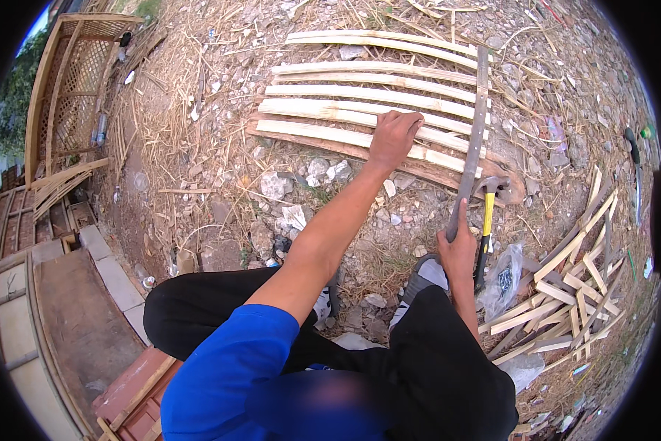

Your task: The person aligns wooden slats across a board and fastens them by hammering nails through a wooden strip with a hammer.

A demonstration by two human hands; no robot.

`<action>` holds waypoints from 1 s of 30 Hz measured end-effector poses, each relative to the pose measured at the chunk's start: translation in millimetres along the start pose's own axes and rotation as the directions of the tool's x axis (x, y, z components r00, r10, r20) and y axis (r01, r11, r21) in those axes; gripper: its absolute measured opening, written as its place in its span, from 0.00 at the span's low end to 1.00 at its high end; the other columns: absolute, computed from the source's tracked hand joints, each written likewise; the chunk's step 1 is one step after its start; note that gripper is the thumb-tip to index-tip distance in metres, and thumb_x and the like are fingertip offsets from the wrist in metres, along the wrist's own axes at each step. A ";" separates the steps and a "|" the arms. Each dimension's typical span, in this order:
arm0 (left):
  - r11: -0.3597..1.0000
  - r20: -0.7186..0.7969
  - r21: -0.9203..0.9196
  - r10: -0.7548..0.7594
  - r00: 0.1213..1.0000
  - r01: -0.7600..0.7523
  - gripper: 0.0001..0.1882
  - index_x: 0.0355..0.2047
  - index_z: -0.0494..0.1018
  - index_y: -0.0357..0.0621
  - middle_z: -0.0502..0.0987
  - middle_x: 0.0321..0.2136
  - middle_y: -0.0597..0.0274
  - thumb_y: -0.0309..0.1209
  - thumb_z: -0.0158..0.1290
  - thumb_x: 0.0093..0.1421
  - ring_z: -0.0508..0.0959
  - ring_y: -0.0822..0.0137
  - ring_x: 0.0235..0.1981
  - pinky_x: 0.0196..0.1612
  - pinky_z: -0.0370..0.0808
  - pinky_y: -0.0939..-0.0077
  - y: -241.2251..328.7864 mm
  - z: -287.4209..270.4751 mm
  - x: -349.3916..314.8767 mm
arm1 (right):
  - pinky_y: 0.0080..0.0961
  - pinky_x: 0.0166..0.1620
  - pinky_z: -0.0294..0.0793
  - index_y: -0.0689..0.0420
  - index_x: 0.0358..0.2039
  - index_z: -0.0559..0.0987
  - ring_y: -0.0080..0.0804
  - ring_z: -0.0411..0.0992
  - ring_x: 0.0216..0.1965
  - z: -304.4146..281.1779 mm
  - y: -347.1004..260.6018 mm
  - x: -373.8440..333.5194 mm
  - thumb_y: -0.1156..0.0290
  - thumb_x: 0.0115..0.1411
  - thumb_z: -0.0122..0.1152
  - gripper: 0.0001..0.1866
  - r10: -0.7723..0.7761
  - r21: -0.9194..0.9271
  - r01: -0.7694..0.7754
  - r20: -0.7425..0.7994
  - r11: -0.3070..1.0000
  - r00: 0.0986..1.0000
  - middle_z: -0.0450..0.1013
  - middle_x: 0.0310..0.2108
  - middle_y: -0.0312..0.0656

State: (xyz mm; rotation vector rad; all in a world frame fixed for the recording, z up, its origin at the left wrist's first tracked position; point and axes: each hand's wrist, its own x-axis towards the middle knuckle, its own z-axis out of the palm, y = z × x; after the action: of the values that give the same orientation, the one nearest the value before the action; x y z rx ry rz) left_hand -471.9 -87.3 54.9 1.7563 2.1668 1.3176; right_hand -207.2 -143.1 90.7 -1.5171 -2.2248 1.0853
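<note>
Several pale wooden slats point(374, 92) lie side by side on the ground, with their right ends under a long grey strip point(480, 110). My left hand point(395, 140) is closed, its fingers bent down on a wooden slat near the closest end of the row. My right hand point(458, 242) grips the near end of the grey strip, its index finger stretched along it. Just right of that hand lies a hammer point(488, 213) with a yellow and black handle, its head against a brown plank point(511, 176) under the nearest slats.
Cut wood pieces point(577, 294) are heaped at the right, beside a clear plastic bag point(501, 279). A tool with a dark handle point(631, 147) lies farther right. Lattice panels point(77, 81) stand at the far left. Stones and straw cover the ground.
</note>
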 end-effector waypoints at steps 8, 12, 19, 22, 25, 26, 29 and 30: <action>0.997 -0.015 -0.039 -0.068 0.998 0.067 0.08 0.39 0.78 0.44 0.81 0.32 0.58 0.31 0.57 0.61 0.78 0.55 0.34 0.42 0.71 0.62 -9.2 -6.5 -1.3 | 0.47 0.41 0.74 0.53 0.70 0.53 0.63 0.75 0.37 1.1 -12.3 2.0 0.77 0.52 0.60 0.45 0.083 -0.014 -0.082 0.077 0.997 0.994 0.75 0.37 0.64; 0.972 0.024 -0.158 -0.172 0.985 0.174 0.08 0.38 0.78 0.43 0.80 0.28 0.55 0.31 0.58 0.60 0.78 0.53 0.32 0.38 0.72 0.58 -8.1 -2.7 0.5 | 0.47 0.40 0.74 0.54 0.70 0.53 0.62 0.75 0.36 -0.7 -8.9 -1.0 0.76 0.52 0.60 0.45 0.074 -0.040 -0.072 0.056 0.997 0.996 0.75 0.35 0.63; 0.947 0.091 -0.181 -0.251 0.964 0.264 0.09 0.39 0.78 0.42 0.80 0.27 0.53 0.31 0.58 0.59 0.78 0.53 0.32 0.38 0.73 0.59 7.3 8.4 2.3 | 0.48 0.39 0.74 0.53 0.70 0.54 0.62 0.75 0.35 -15.2 2.4 -4.2 0.75 0.53 0.60 0.44 0.079 -0.024 -0.078 0.047 0.997 0.996 0.74 0.33 0.63; 0.950 0.053 -0.147 -0.269 0.962 0.274 0.08 0.38 0.78 0.43 0.81 0.28 0.54 0.33 0.57 0.61 0.79 0.54 0.31 0.38 0.72 0.62 16.2 16.1 6.6 | 0.48 0.40 0.74 0.53 0.70 0.54 0.62 0.76 0.35 -21.8 12.2 -0.4 0.75 0.53 0.60 0.44 0.065 -0.025 -0.064 0.051 0.998 0.997 0.75 0.34 0.62; 0.963 0.056 -0.077 -0.253 0.966 0.257 0.08 0.38 0.78 0.43 0.81 0.28 0.54 0.32 0.56 0.61 0.78 0.54 0.32 0.38 0.72 0.61 21.6 22.4 8.3 | 0.47 0.40 0.74 0.52 0.70 0.54 0.61 0.76 0.36 -24.8 20.6 2.8 0.75 0.53 0.60 0.44 0.056 0.009 -0.057 0.048 0.998 0.997 0.75 0.34 0.62; 0.976 0.044 -0.029 -0.215 0.976 0.216 0.08 0.39 0.78 0.44 0.81 0.29 0.55 0.32 0.56 0.61 0.78 0.54 0.32 0.40 0.71 0.61 23.6 24.8 7.0 | 0.47 0.40 0.75 0.52 0.70 0.54 0.61 0.76 0.36 -25.3 22.7 3.5 0.75 0.53 0.60 0.44 0.060 0.002 -0.060 0.050 0.998 0.997 0.75 0.35 0.62; 0.989 -0.004 0.079 -0.126 0.992 0.126 0.07 0.38 0.78 0.45 0.81 0.29 0.58 0.30 0.56 0.61 0.79 0.56 0.32 0.42 0.70 0.61 27.5 29.6 0.3 | 0.47 0.40 0.75 0.53 0.70 0.55 0.61 0.76 0.36 -26.0 25.5 8.2 0.75 0.53 0.60 0.44 0.075 -0.004 -0.075 0.070 0.997 0.995 0.75 0.36 0.62; 0.988 -0.031 0.143 -0.059 0.998 0.063 0.06 0.38 0.78 0.46 0.81 0.29 0.59 0.30 0.56 0.61 0.79 0.57 0.32 0.43 0.70 0.61 32.9 33.2 2.0 | 0.47 0.40 0.75 0.53 0.70 0.55 0.61 0.76 0.37 -29.9 28.2 8.6 0.75 0.52 0.60 0.44 0.089 0.010 -0.090 0.077 0.996 0.993 0.75 0.37 0.62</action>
State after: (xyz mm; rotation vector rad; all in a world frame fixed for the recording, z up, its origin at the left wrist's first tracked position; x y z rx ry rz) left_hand -429.6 -67.3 55.6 1.7127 2.3649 1.2064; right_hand -174.2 -117.1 90.4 -1.6098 -2.2136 1.2011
